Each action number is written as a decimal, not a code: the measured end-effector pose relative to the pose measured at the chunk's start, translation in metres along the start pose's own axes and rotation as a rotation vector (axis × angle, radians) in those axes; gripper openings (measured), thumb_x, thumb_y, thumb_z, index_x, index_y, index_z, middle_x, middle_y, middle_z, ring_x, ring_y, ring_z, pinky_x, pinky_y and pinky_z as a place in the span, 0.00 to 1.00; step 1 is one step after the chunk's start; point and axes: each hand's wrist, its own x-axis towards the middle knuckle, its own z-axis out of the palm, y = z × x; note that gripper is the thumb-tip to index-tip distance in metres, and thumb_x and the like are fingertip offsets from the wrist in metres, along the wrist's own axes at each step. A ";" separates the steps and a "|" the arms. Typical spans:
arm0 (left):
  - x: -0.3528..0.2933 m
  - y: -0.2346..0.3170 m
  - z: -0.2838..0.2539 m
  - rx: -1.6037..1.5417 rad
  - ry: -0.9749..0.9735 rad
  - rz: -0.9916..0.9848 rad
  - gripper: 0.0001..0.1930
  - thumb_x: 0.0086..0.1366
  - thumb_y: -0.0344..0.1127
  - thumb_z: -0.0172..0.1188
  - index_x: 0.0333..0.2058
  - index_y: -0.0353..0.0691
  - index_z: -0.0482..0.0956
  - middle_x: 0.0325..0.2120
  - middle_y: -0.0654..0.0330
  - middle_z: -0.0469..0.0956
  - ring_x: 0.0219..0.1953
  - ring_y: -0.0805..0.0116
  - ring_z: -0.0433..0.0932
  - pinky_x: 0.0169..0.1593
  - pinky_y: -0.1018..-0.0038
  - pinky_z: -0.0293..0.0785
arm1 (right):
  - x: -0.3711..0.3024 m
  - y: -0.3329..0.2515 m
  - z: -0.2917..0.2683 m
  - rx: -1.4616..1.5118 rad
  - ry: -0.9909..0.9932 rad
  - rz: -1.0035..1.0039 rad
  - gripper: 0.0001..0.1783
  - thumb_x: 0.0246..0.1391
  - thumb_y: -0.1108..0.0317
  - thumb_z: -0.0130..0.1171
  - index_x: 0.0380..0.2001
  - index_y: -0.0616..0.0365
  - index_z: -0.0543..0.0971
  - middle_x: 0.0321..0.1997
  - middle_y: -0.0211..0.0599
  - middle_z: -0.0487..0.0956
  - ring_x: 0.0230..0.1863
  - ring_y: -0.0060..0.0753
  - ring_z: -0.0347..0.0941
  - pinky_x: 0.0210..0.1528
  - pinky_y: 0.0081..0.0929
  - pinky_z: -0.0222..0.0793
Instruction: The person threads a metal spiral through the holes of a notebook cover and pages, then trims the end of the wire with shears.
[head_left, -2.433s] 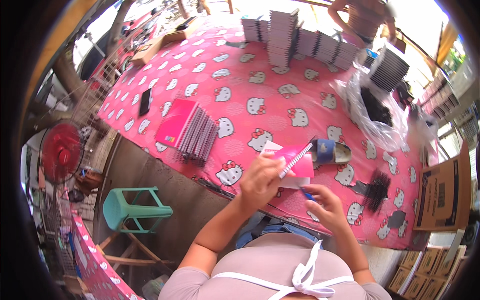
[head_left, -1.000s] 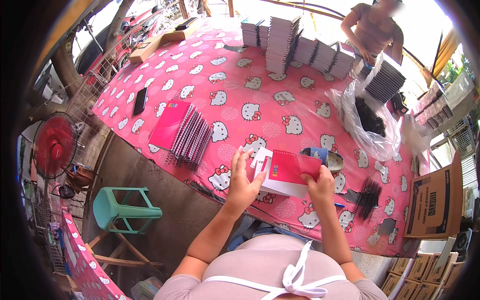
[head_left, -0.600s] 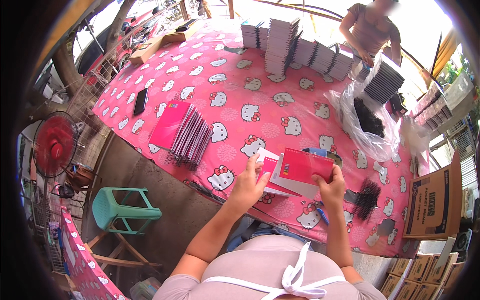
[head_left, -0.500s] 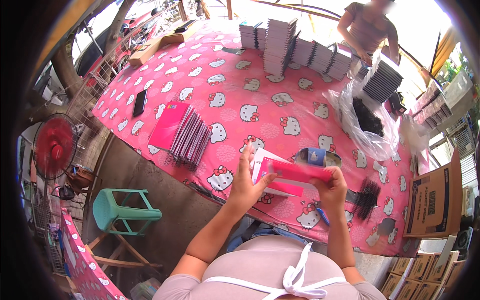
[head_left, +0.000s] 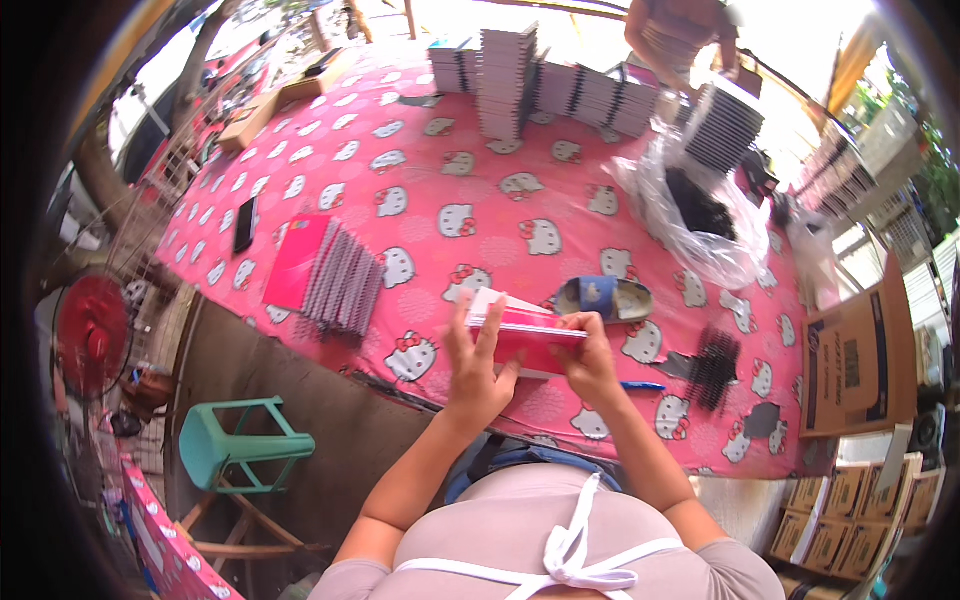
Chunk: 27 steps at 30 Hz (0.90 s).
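A pink-covered notebook block (head_left: 535, 346) with white page edges is held over the near edge of the table between my two hands. My left hand (head_left: 478, 365) grips its left end, fingers along the far side and thumb toward the near face. My right hand (head_left: 592, 362) is closed round its right end. Behind it, a white sheet or page edge (head_left: 490, 300) shows, partly hidden by my left fingers. Just beyond my right hand lies a blue slipper (head_left: 603, 298). A blue pen (head_left: 642, 386) and a bunch of black spiral coils (head_left: 714, 368) lie to its right.
Pink spiral notebooks (head_left: 300, 262) are stacked at left, near a phone (head_left: 245, 225). Tall notebook stacks (head_left: 507, 85) line the far side, where another person (head_left: 680, 40) stands. A clear plastic bag (head_left: 650, 225) holds black coils. A green stool (head_left: 235, 445) stands left of the table.
My hands have drawn together on the pink notebook block; the right hand moved left, and my left hand, apart before, now grips its end. The whole view has shifted slightly.
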 end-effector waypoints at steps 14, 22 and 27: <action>0.019 0.013 0.019 -0.012 -0.043 0.077 0.04 0.53 0.39 0.68 0.28 0.50 0.84 0.27 0.72 0.81 0.36 0.70 0.73 0.56 0.60 0.50 | -0.033 0.073 -0.220 -1.314 0.267 0.583 0.15 0.44 0.62 0.67 0.31 0.62 0.80 0.31 0.49 0.81 0.36 0.48 0.79 0.37 0.41 0.73; 0.016 0.012 0.013 -0.011 -0.058 0.080 0.07 0.51 0.40 0.70 0.30 0.51 0.84 0.28 0.73 0.81 0.35 0.71 0.72 0.57 0.59 0.48 | -0.011 -0.058 -0.063 -0.434 -0.017 -0.152 0.20 0.47 0.80 0.63 0.45 0.54 0.82 0.33 0.37 0.77 0.29 0.31 0.73 0.32 0.27 0.70; 0.014 0.012 0.013 -0.021 -0.029 0.098 0.09 0.48 0.37 0.73 0.29 0.47 0.85 0.27 0.70 0.81 0.35 0.72 0.71 0.52 0.65 0.52 | 0.000 -0.064 -0.056 -0.408 0.047 -0.170 0.16 0.46 0.79 0.65 0.40 0.56 0.83 0.32 0.35 0.79 0.31 0.27 0.75 0.32 0.21 0.70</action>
